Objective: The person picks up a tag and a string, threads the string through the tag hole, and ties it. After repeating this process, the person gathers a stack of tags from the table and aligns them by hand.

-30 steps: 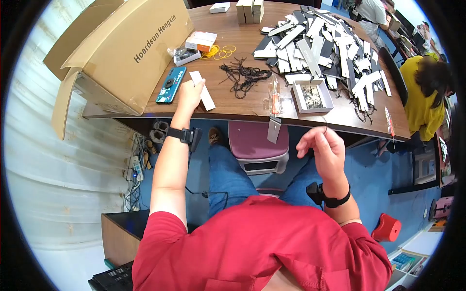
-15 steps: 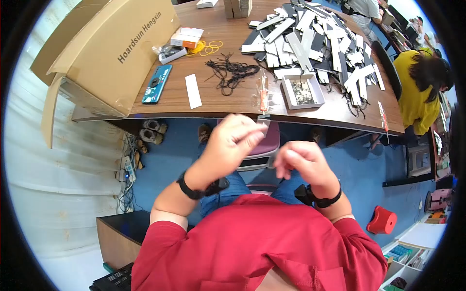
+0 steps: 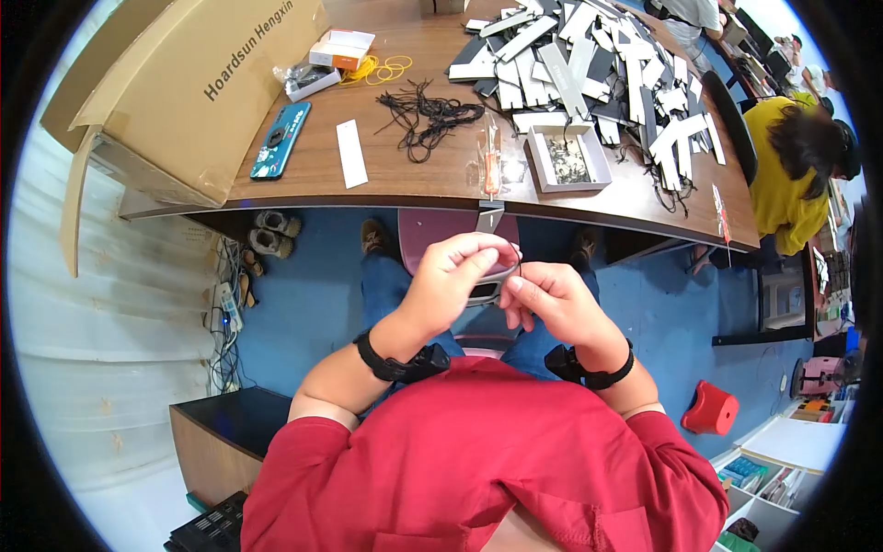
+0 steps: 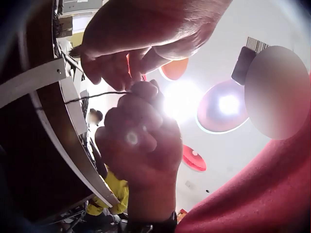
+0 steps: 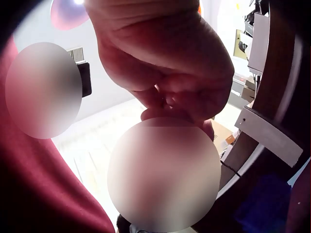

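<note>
Above the lap, in front of the table edge, my left hand (image 3: 455, 276) and right hand (image 3: 556, 299) meet, fingertips close together. A thin black cord (image 4: 97, 94) is pinched between their thumbs and fingers; in the left wrist view it runs out sideways from the right fingertips. Just beyond the hands, a grey tag with a small hole (image 3: 490, 219) juts over the table edge. The right wrist view shows that tag (image 5: 269, 136) too, while the fingertips there are largely hidden. A plain white tag (image 3: 351, 155) lies on the table, left of a tangle of black cords (image 3: 428, 120).
A large cardboard box (image 3: 212, 92) stands at the left, beside a blue phone (image 3: 280, 140). Behind the small open box of little parts (image 3: 598, 170) spreads a heap of white and black tags (image 3: 579, 69). An orange-handled tool (image 3: 492, 170) lies near the front edge.
My left hand has let go of the white tag on the table and come right and back to the right hand. Both hands now hold the black cord together.
</note>
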A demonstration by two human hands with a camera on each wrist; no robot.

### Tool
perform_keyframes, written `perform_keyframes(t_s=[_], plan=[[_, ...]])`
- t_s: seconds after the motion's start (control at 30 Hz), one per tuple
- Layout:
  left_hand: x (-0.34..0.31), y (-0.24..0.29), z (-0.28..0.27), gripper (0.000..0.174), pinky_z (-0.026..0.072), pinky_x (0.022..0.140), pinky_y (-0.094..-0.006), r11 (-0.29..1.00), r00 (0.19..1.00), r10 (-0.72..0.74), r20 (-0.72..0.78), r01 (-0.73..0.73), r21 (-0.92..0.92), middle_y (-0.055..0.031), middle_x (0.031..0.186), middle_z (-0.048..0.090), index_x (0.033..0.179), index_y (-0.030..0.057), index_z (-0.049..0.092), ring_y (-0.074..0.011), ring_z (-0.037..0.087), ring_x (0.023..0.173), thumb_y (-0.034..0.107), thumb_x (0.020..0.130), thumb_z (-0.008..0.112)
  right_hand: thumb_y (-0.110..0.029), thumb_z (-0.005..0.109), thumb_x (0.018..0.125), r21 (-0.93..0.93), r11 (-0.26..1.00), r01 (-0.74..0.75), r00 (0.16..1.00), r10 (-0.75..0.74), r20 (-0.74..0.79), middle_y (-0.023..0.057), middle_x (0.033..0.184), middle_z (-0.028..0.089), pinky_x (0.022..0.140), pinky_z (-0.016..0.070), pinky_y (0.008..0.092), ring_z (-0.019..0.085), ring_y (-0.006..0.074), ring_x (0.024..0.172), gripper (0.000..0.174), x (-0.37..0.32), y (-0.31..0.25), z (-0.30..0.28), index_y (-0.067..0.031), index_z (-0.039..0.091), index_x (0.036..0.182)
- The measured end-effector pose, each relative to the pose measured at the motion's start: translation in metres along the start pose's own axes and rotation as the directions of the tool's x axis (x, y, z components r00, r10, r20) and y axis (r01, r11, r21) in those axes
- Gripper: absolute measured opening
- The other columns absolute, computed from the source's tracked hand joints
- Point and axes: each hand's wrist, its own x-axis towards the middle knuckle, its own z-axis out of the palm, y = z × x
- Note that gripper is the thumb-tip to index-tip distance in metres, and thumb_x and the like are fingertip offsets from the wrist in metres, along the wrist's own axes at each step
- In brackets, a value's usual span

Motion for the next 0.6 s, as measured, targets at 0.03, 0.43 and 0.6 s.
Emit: perform_keyframes(t_s=[0.03,0.43,0.6], plan=[[-0.001,-0.002,-0.006,0.022,0.0472,0.089,-0.0297,0.994,0.997,-0.072,0.022,0.073,-0.08,-0.0096,0.102,0.066,0.104,-0.0036,0.063,-0.0158,0.062,0.095,0.015,0.095,0.054,-0.021,0.047,0.099,0.008,1.0,-0.006,1.0,0.006,-0.007,0.0005,0.063,0.06,0.049,0.0393,0.0204,0.05,0.0046,0.053,0.029,0.001,0.001,0.0,-0.0023,0.061,0.081],[0.0,-0.009,-0.005,0.011,0.0535,0.071,-0.0289,0.955,0.982,-0.19,-0.002,0.184,-0.233,-0.0096,0.092,0.065,0.096,-0.0023,0.063,-0.0153,0.062,0.082,0.006,0.091,0.059,-0.022,0.052,0.096,-0.189,0.979,-0.078,0.997,0.075,-0.025,0.0022,0.061,0.059,0.047,0.0424,0.0248,0.052,0.0077,0.051,0.027,0.013,0.016,0.008,-0.0018,0.06,0.079],[0.003,-0.014,-0.004,0.008,0.0535,0.069,-0.0296,0.949,0.994,-0.077,-0.083,0.047,-0.313,-0.0106,0.089,0.065,0.096,-0.0013,0.061,-0.0163,0.063,0.075,0.005,0.091,0.059,-0.02,0.056,0.093,-0.347,0.938,0.006,0.991,0.041,0.129,0.0041,0.066,0.062,0.053,0.048,0.0258,0.058,0.0104,0.056,0.022,0.016,-0.002,-0.018,0.0001,0.065,0.092]])
